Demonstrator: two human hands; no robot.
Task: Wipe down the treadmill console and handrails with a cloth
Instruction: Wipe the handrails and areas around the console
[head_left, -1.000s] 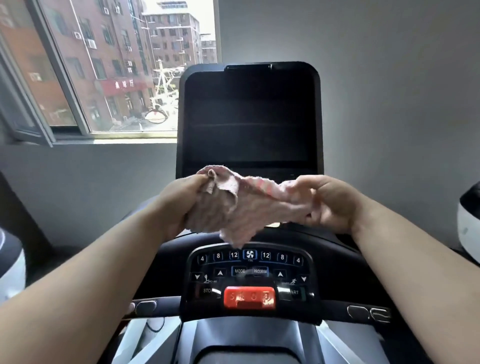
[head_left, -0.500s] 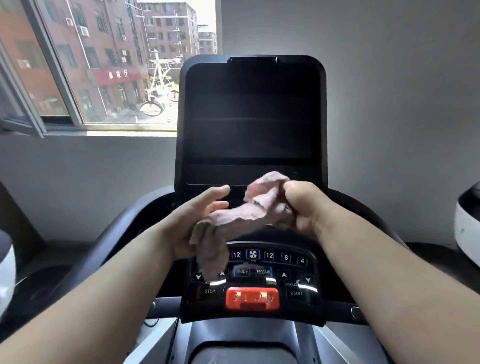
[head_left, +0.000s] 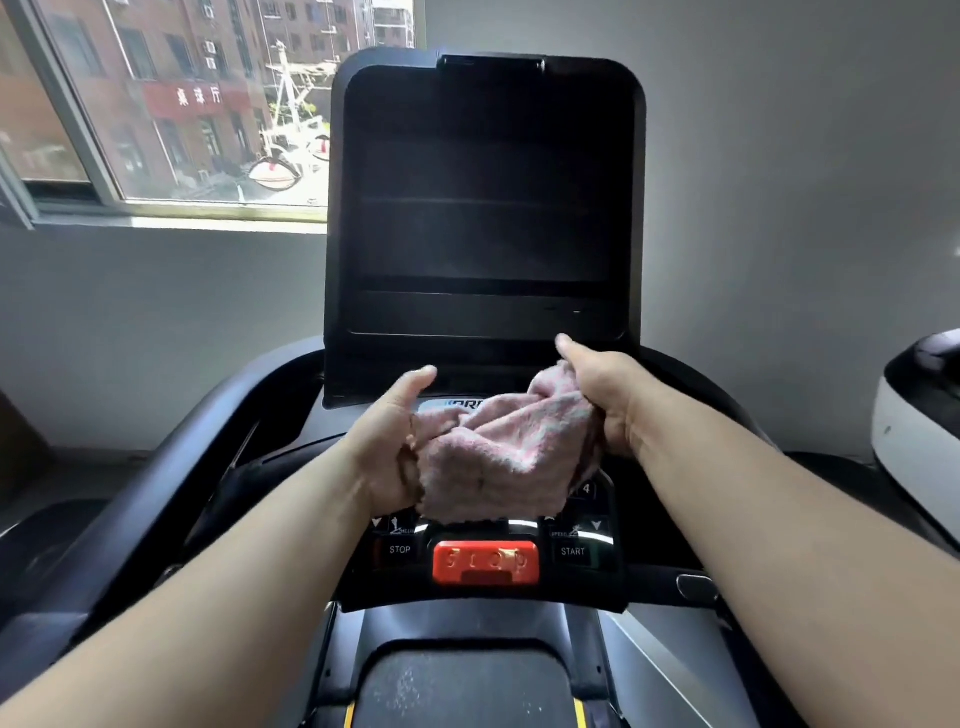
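Cloth — pink, soft, light, limp — hangs bunched over the upper edge of the console button panel. I have the left hand gripping its left end and the right hand its right. I judge a wadded full-palm hold best for wiping.

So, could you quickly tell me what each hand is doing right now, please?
Left hand: grips the pink cloth.
Right hand: grips the same cloth.
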